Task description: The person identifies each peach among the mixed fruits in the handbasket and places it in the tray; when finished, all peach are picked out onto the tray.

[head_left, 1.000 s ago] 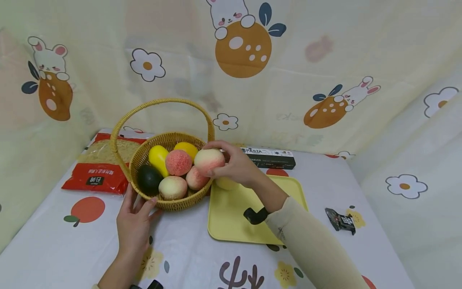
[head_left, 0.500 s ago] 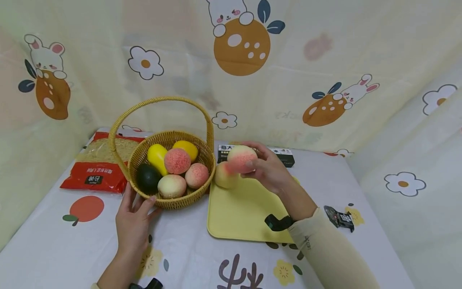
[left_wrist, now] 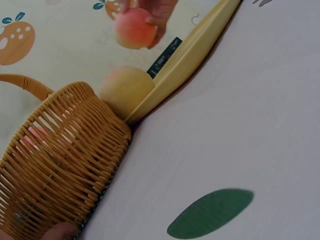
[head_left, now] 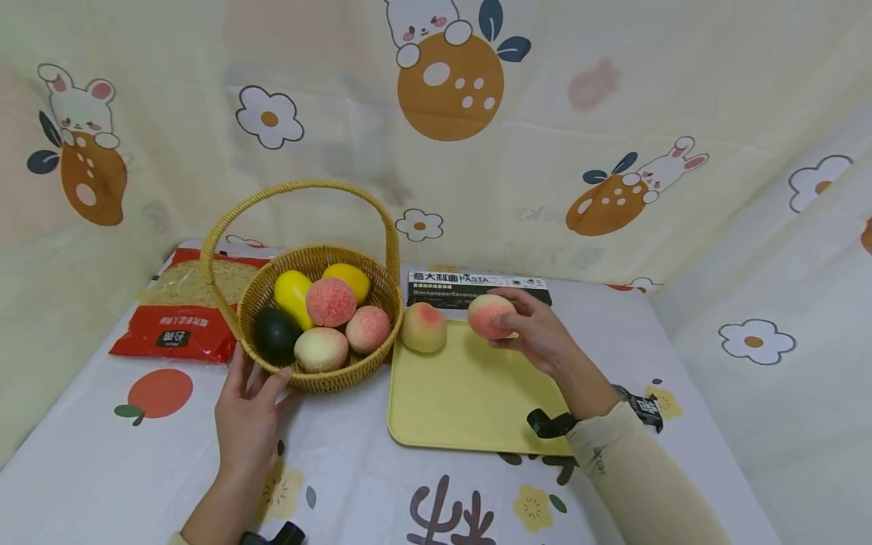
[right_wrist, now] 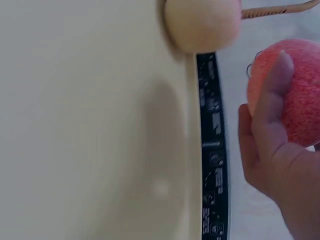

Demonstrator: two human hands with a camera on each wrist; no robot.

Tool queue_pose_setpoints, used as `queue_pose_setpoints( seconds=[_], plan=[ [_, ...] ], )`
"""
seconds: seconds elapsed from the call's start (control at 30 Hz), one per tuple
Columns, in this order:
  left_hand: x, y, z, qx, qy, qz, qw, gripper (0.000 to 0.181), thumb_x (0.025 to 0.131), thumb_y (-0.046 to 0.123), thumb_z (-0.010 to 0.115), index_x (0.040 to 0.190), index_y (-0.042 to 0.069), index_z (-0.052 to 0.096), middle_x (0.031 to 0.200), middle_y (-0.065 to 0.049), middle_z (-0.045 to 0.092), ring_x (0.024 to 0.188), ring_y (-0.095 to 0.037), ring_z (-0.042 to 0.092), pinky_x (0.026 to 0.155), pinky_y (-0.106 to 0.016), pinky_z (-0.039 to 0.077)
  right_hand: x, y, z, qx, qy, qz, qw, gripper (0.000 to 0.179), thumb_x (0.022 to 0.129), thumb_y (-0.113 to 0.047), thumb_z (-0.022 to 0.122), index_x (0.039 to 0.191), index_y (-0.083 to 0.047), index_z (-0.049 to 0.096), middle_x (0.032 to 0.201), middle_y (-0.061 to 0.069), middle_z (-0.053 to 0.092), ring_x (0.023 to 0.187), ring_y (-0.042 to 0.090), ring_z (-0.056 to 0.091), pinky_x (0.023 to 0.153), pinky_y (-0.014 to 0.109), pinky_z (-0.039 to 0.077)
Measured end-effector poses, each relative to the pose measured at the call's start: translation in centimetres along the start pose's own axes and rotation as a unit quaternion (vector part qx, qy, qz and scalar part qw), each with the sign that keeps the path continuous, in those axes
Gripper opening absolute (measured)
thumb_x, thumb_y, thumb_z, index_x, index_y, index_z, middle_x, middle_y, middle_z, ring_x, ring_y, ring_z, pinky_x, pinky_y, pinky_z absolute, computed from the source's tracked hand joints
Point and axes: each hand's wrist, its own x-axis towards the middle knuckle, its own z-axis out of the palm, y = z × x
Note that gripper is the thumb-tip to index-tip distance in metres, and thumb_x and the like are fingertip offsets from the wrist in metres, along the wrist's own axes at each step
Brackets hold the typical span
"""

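Observation:
My right hand (head_left: 541,341) holds a pink-and-cream peach (head_left: 487,316) between thumb and fingers, over the yellow tray (head_left: 443,409). In the right wrist view the peach (right_wrist: 302,100) shows its pink side, the thumb across it. Another peach (head_left: 424,328) rests at the tray's back left corner, close beside the wicker basket (head_left: 341,376). At the front left of that basket, my left hand (head_left: 248,420) grips the rim and outer wall; the left wrist view catches only fingers at the wickerwork. Inside lie several peaches (head_left: 330,302), two yellow fruits (head_left: 294,298) and a dark green fruit (head_left: 275,335).
Behind the tray stands a black-and-white pasta box (head_left: 443,295). A red-and-clear food packet (head_left: 180,333) lies left of the basket. To the right, a small black wrapped packet (head_left: 647,411) is partly hidden by my right forearm. A patterned curtain (head_left: 327,76) hangs behind.
My right hand has carried the peach from above the basket's right side to the right, over the tray. The left hand keeps its place at the basket.

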Motion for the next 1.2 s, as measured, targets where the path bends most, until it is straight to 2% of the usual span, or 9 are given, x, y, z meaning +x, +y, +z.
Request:
queue_pose_setpoints(
  seconds=[0.23, 0.43, 0.57, 0.9, 1.07, 1.2],
  plan=[
    [-0.1, 0.0, 0.1, -0.005, 0.003, 0.002, 1.0000, 0.080, 0.104, 0.020, 0.068, 0.160, 0.057, 0.025, 0.176, 0.015, 0.024, 0.158, -0.022, 0.039, 0.091, -0.035, 0.061, 0.3, 0.8, 0.3, -0.112, 0.026, 0.035, 0.9927, 0.061, 0.091, -0.007, 0.066, 0.152, -0.007, 0.055, 0.144, 0.022, 0.055, 0.106, 0.027, 0.066, 0.083, 0.043, 0.067],
    [-0.1, 0.1, 0.3, 0.001, 0.013, 0.004, 0.9999, 0.081, 0.103, 0.019, 0.069, 0.160, 0.058, 0.025, 0.176, 0.015, 0.024, 0.159, -0.023, 0.038, 0.091, -0.036, 0.060, 0.7, 0.9, 1.2, -0.166, 0.010, 0.046, 0.9850, 0.060, 0.089, -0.013, 0.072, 0.147, -0.007, 0.060, 0.132, 0.022, 0.064, 0.092, 0.023, 0.071, 0.082, 0.045, 0.068],
    [0.0, 0.1, 0.3, -0.001, 0.012, 0.004, 0.9999, 0.081, 0.103, 0.019, 0.069, 0.160, 0.058, 0.026, 0.176, 0.015, 0.024, 0.159, -0.023, 0.038, 0.091, -0.037, 0.060, 1.1, 1.0, 1.9, -0.180, -0.005, 0.057, 0.9820, 0.061, 0.087, -0.014, 0.074, 0.146, -0.007, 0.062, 0.129, 0.020, 0.066, 0.089, 0.020, 0.071, 0.081, 0.045, 0.068],
    [0.0, 0.1, 0.3, -0.004, 0.013, 0.005, 0.9999, 0.081, 0.103, 0.020, 0.070, 0.160, 0.057, 0.026, 0.176, 0.016, 0.024, 0.159, -0.023, 0.037, 0.091, -0.038, 0.060, 1.8, 0.8, 3.1, -0.209, 0.003, 0.073, 0.9752, 0.062, 0.088, -0.019, 0.073, 0.149, -0.011, 0.061, 0.132, 0.017, 0.067, 0.089, 0.019, 0.070, 0.078, 0.040, 0.068],
    [0.0, 0.0, 0.3, -0.004, 0.014, 0.004, 0.9999, 0.081, 0.103, 0.019, 0.069, 0.160, 0.057, 0.026, 0.175, 0.016, 0.024, 0.159, -0.023, 0.037, 0.091, -0.038, 0.060, 1.9, 0.7, 3.1, -0.206, 0.002, 0.078, 0.9753, 0.063, 0.092, -0.023, 0.071, 0.153, -0.012, 0.057, 0.137, 0.018, 0.064, 0.090, 0.018, 0.069, 0.081, 0.042, 0.068],
    [0.1, 0.0, 0.3, -0.001, 0.016, 0.002, 0.9999, 0.081, 0.103, 0.019, 0.069, 0.159, 0.058, 0.026, 0.176, 0.016, 0.023, 0.159, -0.023, 0.037, 0.091, -0.038, 0.060, 1.9, 0.9, 2.9, -0.200, 0.005, 0.067, 0.9775, 0.060, 0.095, -0.023, 0.070, 0.152, -0.011, 0.058, 0.138, 0.019, 0.063, 0.086, 0.018, 0.070, 0.081, 0.043, 0.068]
  ],
)
